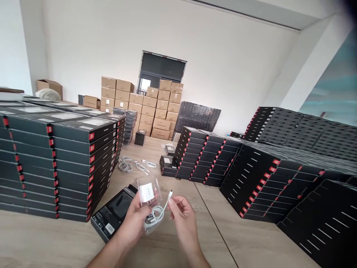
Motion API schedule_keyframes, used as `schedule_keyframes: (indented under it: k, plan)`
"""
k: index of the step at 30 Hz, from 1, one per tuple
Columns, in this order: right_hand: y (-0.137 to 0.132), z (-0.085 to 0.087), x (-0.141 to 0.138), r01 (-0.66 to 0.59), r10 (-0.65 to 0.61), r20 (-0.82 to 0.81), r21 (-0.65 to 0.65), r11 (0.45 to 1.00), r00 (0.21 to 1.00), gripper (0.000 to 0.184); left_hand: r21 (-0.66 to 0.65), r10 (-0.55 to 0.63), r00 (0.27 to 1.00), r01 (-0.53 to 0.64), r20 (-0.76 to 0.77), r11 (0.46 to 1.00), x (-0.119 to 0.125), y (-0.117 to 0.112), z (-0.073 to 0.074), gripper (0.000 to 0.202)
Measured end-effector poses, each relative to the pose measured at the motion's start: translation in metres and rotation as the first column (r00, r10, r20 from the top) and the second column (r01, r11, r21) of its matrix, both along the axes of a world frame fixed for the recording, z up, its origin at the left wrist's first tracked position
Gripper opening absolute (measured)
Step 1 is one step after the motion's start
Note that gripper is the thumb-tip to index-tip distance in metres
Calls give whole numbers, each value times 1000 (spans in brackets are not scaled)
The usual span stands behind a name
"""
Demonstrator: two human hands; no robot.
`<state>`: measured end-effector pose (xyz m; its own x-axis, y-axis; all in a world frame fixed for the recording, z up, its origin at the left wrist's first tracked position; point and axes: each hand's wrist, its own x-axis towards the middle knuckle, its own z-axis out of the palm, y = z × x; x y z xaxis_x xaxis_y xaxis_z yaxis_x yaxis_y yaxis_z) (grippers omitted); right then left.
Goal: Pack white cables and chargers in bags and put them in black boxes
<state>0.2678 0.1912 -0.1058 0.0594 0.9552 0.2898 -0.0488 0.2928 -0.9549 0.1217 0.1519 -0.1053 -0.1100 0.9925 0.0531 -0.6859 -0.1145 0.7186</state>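
Observation:
My left hand [134, 220] grips a clear plastic bag [152, 208] holding a white charger [146, 192] and a coiled white cable [154, 217]. The cable's thin end rises out of the coil, and my right hand [184, 227] pinches it near a small connector [170, 194]. Just left of my left hand, a black product box [113, 212] lies flat on the light wooden table [178, 249], its nearest corner close to my wrist. Part of the bag's contents is hidden by my fingers.
Tall stacks of dark boxes with red labels [67, 167] stand to the left, and black stacks [267, 182] fill the right. Loose white cables [129, 165] lie ahead on the table. Cardboard cartons [145, 108] are piled against the far wall.

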Motion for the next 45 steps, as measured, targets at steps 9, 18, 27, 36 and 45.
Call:
schedule_keyframes:
  k: [9, 18, 27, 36, 45]
  plan:
    - [-12, 0, -10, 87, -140, 235, 221, 971, 962, 14, 110, -54, 991, 68, -121, 992, 14, 0, -17, 57]
    - [-5, -6, 1, -64, -202, 585, 402, 914, 785, 27, 106, -106, 983, 122, -147, 987, 15, -2, -18, 58]
    - [-2, -5, 4, -123, -326, 684, 520, 845, 653, 26, 50, -177, 984, 178, -32, 983, 17, -6, -10, 50]
    - [-8, -1, -1, -169, -341, 774, 492, 854, 533, 30, -38, -198, 976, 202, 92, 979, 6, -10, -1, 51]
    - [-3, -9, 5, -368, 145, 693, 184, 911, 706, 70, -95, -126, 983, 138, 130, 986, -7, -6, 4, 48]
